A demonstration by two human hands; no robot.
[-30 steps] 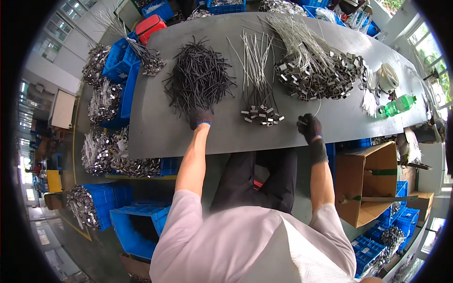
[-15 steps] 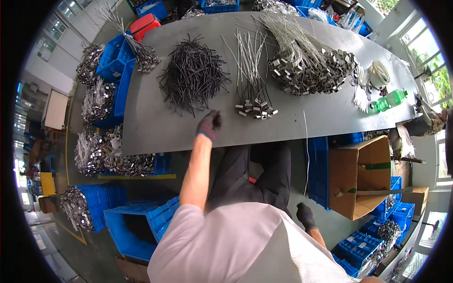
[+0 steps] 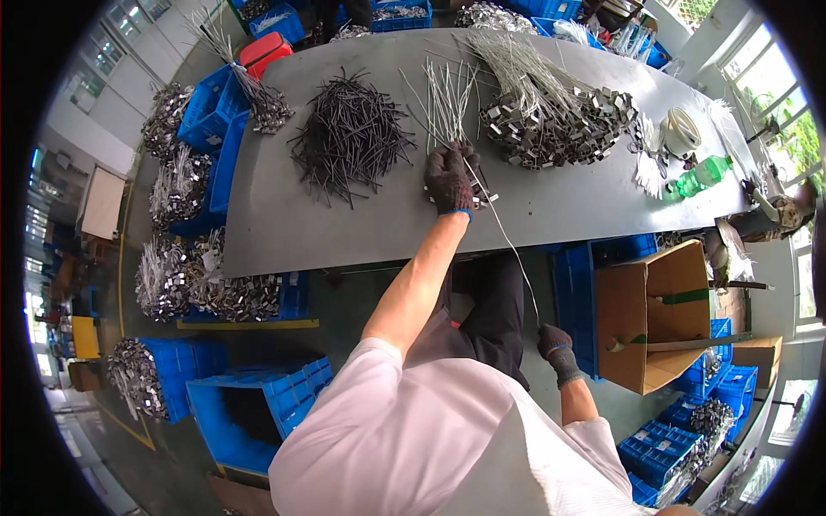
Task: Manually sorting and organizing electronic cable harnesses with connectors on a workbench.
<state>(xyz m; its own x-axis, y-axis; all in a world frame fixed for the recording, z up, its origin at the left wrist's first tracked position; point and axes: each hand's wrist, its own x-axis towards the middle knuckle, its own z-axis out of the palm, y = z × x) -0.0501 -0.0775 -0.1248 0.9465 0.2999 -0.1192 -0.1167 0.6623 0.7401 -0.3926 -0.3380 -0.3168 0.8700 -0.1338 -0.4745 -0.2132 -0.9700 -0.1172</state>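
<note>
1. The broad, smooth grey metal-looking surface (image 3: 344,232) carries 3 groups of parts side by side.
2. Toward its right lies the large sheaf of silvery wires with blocky metal ends (image 3: 559,129).
3. Toward its left sits the loose heap of short, thin black tubes (image 3: 353,138).
4. Between these 2 is the small fanned bundle of pale wires with metal end pieces (image 3: 449,103) — probably light and springy, best gathered around the middle, clear of the hard ends.
5. The dark-gloved left hand (image 3: 449,179) lies over that bundle, fingers curled down; I cannot tell how firmly it grips.
6. The dark-gloved right hand (image 3: 555,340), off the surface's near edge, is closed, apparently around a wire's lower end.
7. That single thin white wire (image 3: 514,248) spans the 2 hands — likely very light, flexible and somewhat slick, so a pinch near its end suits it.
</note>
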